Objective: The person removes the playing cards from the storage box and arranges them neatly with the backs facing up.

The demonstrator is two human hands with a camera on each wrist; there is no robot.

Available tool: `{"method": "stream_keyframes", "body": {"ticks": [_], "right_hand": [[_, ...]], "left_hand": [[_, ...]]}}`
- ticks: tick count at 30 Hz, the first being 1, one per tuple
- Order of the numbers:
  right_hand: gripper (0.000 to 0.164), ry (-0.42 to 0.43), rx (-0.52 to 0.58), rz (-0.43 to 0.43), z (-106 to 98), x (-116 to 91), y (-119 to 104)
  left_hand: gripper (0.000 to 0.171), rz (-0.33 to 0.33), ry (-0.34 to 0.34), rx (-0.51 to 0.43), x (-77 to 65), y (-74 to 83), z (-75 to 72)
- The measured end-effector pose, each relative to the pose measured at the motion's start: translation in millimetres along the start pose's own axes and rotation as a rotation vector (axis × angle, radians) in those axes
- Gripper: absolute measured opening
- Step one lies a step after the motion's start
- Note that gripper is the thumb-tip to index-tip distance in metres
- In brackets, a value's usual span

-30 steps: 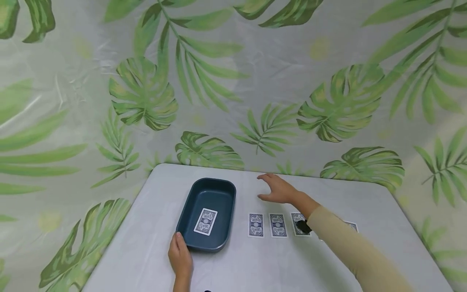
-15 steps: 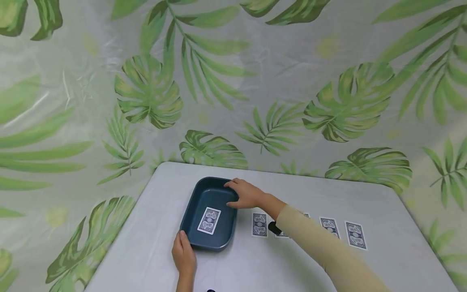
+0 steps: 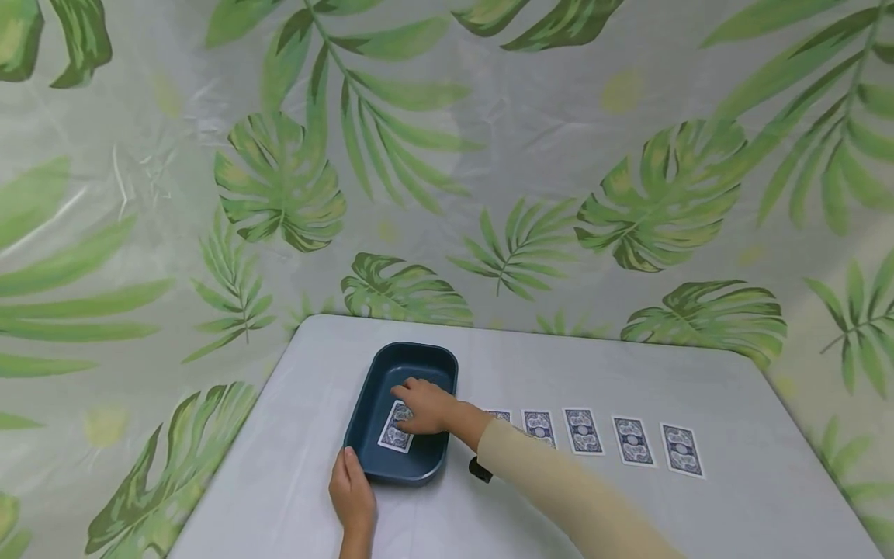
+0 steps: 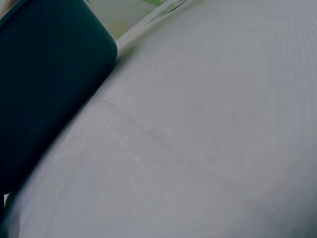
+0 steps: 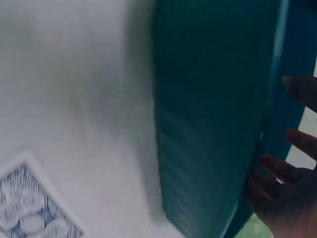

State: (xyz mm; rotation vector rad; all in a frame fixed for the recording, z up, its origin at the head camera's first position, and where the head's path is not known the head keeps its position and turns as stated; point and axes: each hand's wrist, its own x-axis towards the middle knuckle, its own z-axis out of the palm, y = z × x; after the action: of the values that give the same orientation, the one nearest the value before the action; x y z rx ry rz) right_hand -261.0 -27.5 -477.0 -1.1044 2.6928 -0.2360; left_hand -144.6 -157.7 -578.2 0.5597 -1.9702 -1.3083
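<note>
A dark teal rectangular tray (image 3: 373,423) stands on the white table with one playing card (image 3: 393,436) lying face down inside it. My left hand (image 3: 352,493) grips the tray's near left corner at the rim. Over the tray, my right hand (image 3: 427,407) reaches in from the right, its fingers apart and partly covering the card. The right wrist view has the tray's outer wall (image 5: 213,114) beside the right hand (image 5: 287,188), whose fingers are spread. In the left wrist view the tray's side (image 4: 49,74) appears, but the left hand's fingers are hidden.
To the tray's right, several face-down playing cards (image 3: 583,432) lie in a row on the table (image 3: 559,373). The right forearm (image 3: 552,481) partly covers the leftmost ones. A leaf-patterned sheet (image 3: 531,155) hangs behind the table's far edge.
My right hand has moved left from above the table, past the tray's right rim, to over the card inside. The left hand stays at the tray's corner.
</note>
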Motion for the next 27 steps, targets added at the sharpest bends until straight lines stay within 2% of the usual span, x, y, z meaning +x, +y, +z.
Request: {"method": "stream_keyframes", "body": {"ticks": [6, 12, 17, 27], "right_hand": [[0.075, -0.048, -0.033, 0.077, 14.1, 7.3, -14.7], [0.084, -0.056, -0.048, 0.135, 25.9, 10.9, -19.1], [0.089, -0.074, -0.036, 0.147, 36.3, 12.9, -17.6], [0.084, -0.069, 0.016, 0.127, 45.9, 14.3, -13.3]], "left_hand": [[0.034, -0.014, -0.022, 0.002, 1.9, 0.7, 0.5], [0.034, -0.013, -0.025, -0.008, 2.1, 1.0, -0.2], [0.033, 0.003, -0.013, -0.01, 1.6, 1.3, -0.8], [0.032, 0.011, -0.021, 0.004, 1.3, 0.4, -1.1]]}}
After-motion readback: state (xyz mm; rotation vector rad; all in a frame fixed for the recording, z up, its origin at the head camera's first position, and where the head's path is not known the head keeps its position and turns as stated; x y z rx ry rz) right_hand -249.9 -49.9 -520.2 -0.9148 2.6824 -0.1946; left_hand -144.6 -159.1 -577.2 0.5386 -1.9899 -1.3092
